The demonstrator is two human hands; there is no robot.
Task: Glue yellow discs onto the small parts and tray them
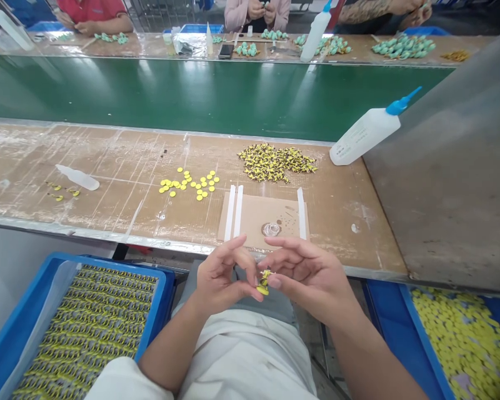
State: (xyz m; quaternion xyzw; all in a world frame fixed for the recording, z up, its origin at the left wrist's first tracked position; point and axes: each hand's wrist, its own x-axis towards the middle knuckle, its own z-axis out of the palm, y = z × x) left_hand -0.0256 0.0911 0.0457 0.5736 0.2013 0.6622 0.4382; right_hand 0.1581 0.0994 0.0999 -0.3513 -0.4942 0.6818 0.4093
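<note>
Just in front of the table edge, my left hand (225, 276) pinches a yellow round disc (262, 290) between thumb and fingertips. A small yellow-and-dark plastic figure (266, 275) stands on that disc, and my right hand (310, 278) has its thumb and fingers closed on it. Whether the figure and disc are joined I cannot tell. Beyond the hands lies a cardboard sheet (254, 222) with white tape strips and a whitish blob of glue (271, 229). Behind it is a heap of similar small figures (270, 162); loose yellow discs (198, 186) are scattered to its left.
A white bottle with a blue nozzle (364, 136) leans against a metal panel (445, 166). A small bottle (79, 178) lies at left. Blue trays hold finished rows (95, 316) and yellow discs (466, 339). Co-workers sit beyond the green belt (158, 94).
</note>
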